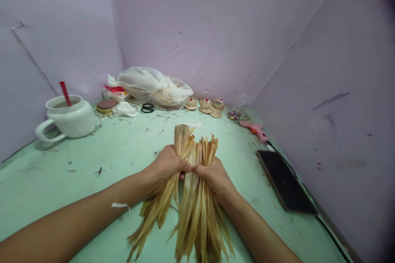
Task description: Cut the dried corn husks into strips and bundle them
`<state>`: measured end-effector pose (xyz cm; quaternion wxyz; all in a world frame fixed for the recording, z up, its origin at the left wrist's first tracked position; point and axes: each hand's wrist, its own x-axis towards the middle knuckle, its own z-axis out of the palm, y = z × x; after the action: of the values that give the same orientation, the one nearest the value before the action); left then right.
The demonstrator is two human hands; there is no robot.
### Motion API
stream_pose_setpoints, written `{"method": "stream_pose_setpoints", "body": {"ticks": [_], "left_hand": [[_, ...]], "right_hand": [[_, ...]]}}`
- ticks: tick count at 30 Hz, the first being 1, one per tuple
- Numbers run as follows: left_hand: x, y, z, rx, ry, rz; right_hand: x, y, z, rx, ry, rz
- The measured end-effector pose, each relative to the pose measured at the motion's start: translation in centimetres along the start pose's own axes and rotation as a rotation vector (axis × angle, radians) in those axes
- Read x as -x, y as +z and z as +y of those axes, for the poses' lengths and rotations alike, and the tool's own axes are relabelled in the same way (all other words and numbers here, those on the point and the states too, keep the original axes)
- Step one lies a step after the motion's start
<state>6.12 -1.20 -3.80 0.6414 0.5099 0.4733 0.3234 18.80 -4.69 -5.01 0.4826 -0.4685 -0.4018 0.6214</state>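
Note:
A bundle of dried straw-coloured leaf strips (197, 152) lies over the pale green table (77, 160), its cut ends pointing away and its long ends fanning toward me. My left hand (166, 164) is closed round the left part of the bundle. My right hand (216, 176) grips the right part, thumb touching the left thumb at the middle. A small white scrap (120, 205) sticks to my left forearm.
A white pot with a red stick (69, 117) stands at the left. At the back lie a plastic bag (154, 86), black scissors (147, 108), round lids (106, 105) and small woven pieces (208, 107). A pink glue gun (254, 129) and a dark phone (285, 181) lie at the right by the wall.

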Motion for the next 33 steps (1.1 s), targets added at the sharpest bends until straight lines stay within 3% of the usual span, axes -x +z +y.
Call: {"method": "stream_pose_setpoints", "body": {"ticks": [11, 20, 33], "left_hand": [[0.1, -0.4, 0.1, 0.028, 0.028, -0.01], [0.0, -0.5, -0.2, -0.048, 0.049, 0.016], [0.0, -0.2, -0.4, 0.042, 0.033, -0.032]], "right_hand": [[0.3, -0.3, -0.8, -0.014, 0.007, -0.08], [0.0, -0.9, -0.3, -0.007, -0.003, -0.068], [-0.2, 0.1, -0.2, 0.154, -0.035, 0.114]]}}
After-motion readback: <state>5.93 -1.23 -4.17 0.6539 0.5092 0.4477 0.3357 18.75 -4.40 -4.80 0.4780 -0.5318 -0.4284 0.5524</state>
